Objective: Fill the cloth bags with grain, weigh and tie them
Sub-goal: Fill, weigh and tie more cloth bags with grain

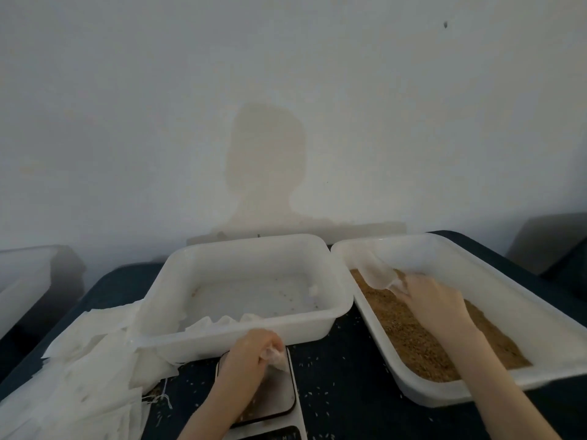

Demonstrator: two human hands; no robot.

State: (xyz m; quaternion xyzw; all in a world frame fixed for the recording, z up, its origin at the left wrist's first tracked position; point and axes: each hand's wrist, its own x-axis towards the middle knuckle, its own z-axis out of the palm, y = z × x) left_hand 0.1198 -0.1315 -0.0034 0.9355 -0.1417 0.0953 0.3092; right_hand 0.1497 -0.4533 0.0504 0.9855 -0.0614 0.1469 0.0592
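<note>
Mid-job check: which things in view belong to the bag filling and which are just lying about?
In use:
- right hand holding a cloth bag over the grain tray
- left hand gripping a bag on the scale
- stack of empty bags
- middle tub, a few bags inside

Lying about:
- spilled grains on the table
- bin at far left

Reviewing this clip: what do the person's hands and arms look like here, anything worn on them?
Both the left hand and the right hand are bare: no gloves, rings, watch or wristband show. Both forearms are uncovered to the frame's bottom edge, with no sleeve in view.
</note>
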